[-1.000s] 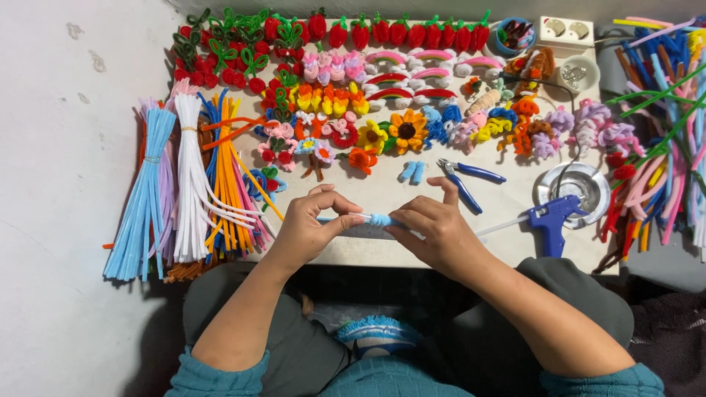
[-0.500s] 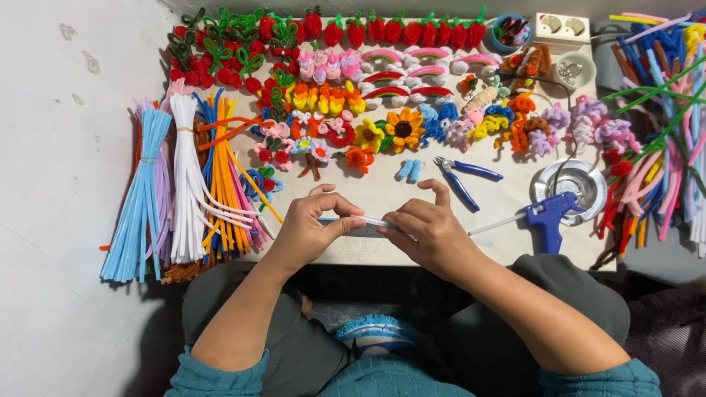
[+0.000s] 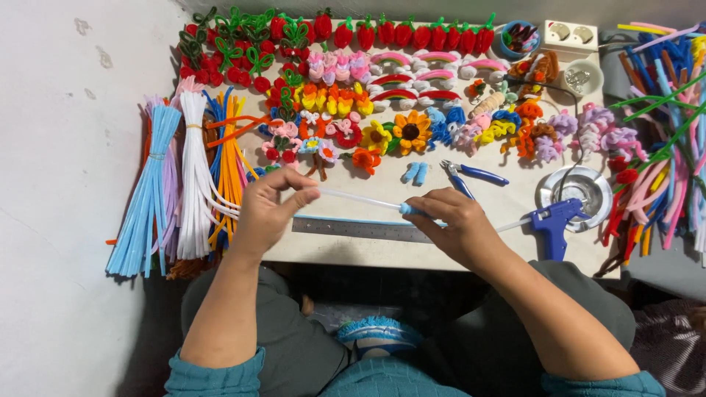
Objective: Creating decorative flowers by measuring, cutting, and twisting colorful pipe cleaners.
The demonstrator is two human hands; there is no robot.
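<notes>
**One head-worn camera, looking straight down**

A single view from the person's head faces steeply down onto a small white table (image 3: 515,242), close enough that both forearms and the lap fill the lower frame. The table's far edge lies at the top, pale floor to the left. No second view shares the scene.

Teal sleeves pushed up the forearms, dark olive-grey trousers below
</notes>
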